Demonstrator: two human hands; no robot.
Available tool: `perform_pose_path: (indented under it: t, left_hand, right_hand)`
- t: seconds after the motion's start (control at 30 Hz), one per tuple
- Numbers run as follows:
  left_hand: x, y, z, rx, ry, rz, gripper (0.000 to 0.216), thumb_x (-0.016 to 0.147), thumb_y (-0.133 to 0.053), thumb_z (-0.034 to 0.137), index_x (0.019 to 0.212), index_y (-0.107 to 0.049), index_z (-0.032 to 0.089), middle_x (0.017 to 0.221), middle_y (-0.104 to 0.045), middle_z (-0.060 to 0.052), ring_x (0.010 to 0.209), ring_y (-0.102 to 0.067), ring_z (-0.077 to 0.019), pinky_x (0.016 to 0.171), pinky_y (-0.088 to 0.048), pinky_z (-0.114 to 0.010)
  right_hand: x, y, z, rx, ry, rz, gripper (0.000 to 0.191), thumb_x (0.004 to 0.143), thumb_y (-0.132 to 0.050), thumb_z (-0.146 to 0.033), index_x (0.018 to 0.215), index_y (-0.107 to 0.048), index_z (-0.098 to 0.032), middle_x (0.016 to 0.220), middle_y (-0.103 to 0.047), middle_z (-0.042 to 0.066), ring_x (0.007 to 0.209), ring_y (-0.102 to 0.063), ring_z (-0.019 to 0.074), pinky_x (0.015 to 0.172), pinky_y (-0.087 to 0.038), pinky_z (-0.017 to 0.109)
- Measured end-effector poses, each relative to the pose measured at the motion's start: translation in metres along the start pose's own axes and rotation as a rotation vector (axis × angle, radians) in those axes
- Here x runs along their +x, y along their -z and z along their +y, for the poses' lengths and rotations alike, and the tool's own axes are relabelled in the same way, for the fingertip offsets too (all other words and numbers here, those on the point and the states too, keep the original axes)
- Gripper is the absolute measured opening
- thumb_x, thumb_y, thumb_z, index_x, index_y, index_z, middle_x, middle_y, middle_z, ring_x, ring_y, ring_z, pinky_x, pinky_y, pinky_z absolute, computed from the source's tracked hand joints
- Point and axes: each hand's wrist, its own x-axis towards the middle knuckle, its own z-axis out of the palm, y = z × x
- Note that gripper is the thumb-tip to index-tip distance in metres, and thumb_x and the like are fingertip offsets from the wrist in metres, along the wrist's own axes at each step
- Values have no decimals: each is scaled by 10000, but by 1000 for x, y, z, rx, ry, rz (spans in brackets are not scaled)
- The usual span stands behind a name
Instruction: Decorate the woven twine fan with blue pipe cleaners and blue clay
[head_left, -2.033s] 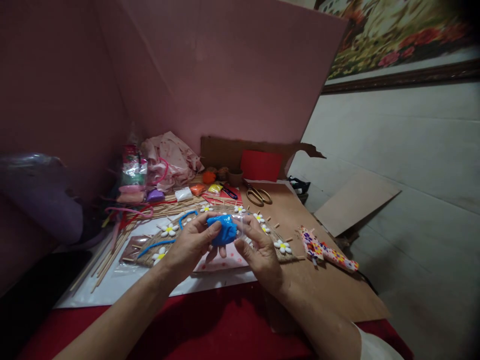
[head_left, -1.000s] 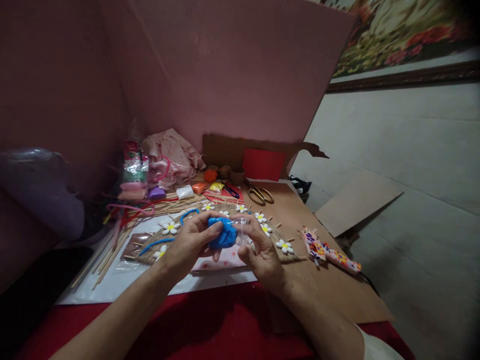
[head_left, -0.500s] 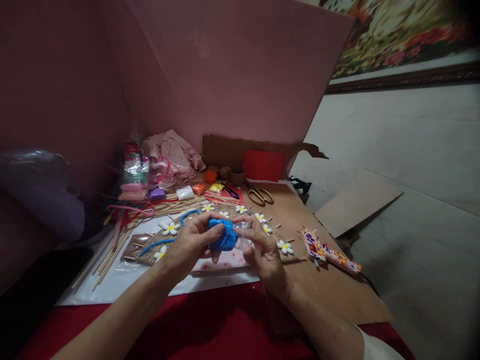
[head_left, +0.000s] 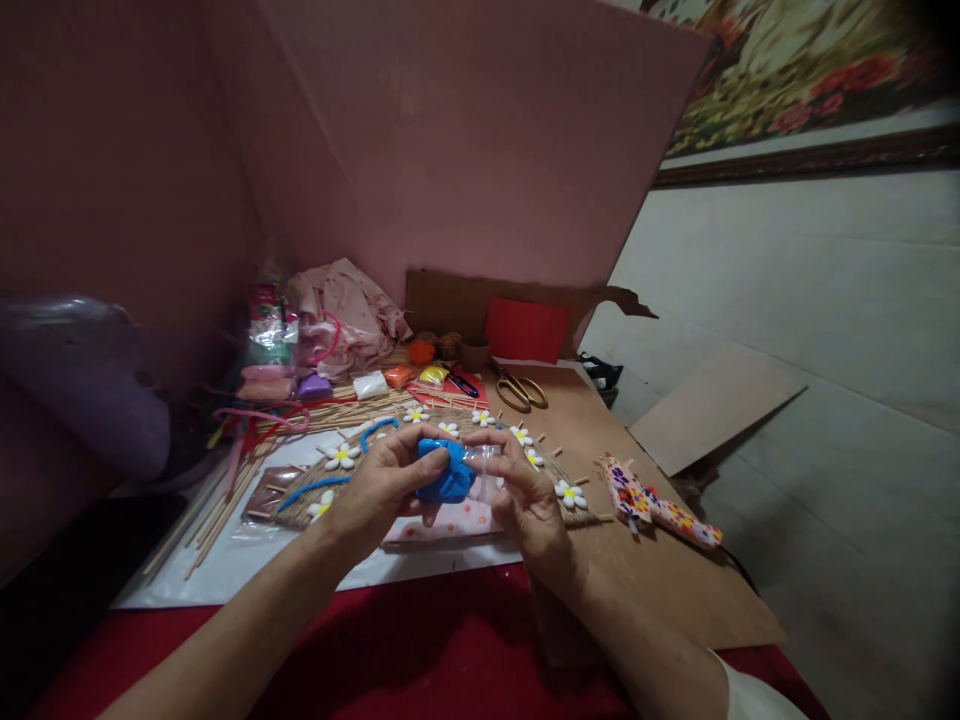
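A clear plastic bag of blue modelling clay (head_left: 445,478) is held up between both hands. My left hand (head_left: 394,472) pinches the clay-filled part, thumb on its near face. The fingers of my right hand (head_left: 527,495) are closed on the bag's clear end. Beneath and behind lies a twine-wrapped panel (head_left: 431,428) edged with short wooden sticks. White clay flowers (head_left: 343,457) with yellow centres sit on it, and a blue clay strip (head_left: 311,489) runs along its left side. The hands hide part of the panel.
Scissors (head_left: 519,388) lie on a cardboard sheet (head_left: 637,560). A flower-patterned glue gun (head_left: 660,505) rests to the right. Wooden sticks (head_left: 225,510) and small bags of clay (head_left: 369,385) are at left and back. Red cloth (head_left: 390,650) covers the front.
The hands stay in nearly the same place. The clear end of the bag shows slightly more between my right fingers and the blue clay.
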Motion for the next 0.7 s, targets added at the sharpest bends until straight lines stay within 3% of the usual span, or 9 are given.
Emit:
perform_pose_path:
  t: [0.2, 0.57, 0.7]
  left_hand:
    - [0, -1, 1, 15, 5, 4, 229, 769, -647, 335, 902, -535, 185, 646, -525, 36, 469, -447, -54, 378, -419, -161]
    - [1, 0, 2, 15, -9, 13, 234, 757, -659, 331, 894, -547, 178, 628, -519, 38, 463, -441, -56, 367, -412, -160]
    - [1, 0, 2, 18, -17, 19, 245, 749, -665, 342, 887, -547, 179, 615, -513, 39, 460, -440, -59, 366, -411, -163]
  right_hand:
    - [-1, 0, 0, -11, 11, 67, 318, 875, -491, -468, 1078, -669, -299, 1147, -501, 67, 1123, -464, 246, 961, -372, 432]
    - [-1, 0, -2, -12, 3, 31, 309, 856, -500, -504, 984, -691, -297, 1159, -502, 55, 1134, -461, 252, 980, -358, 446]
    - [-1, 0, -3, -22, 7, 47, 363, 868, -466, -520, 1078, -665, -300, 1158, -493, 61, 1131, -460, 248, 971, -368, 429]
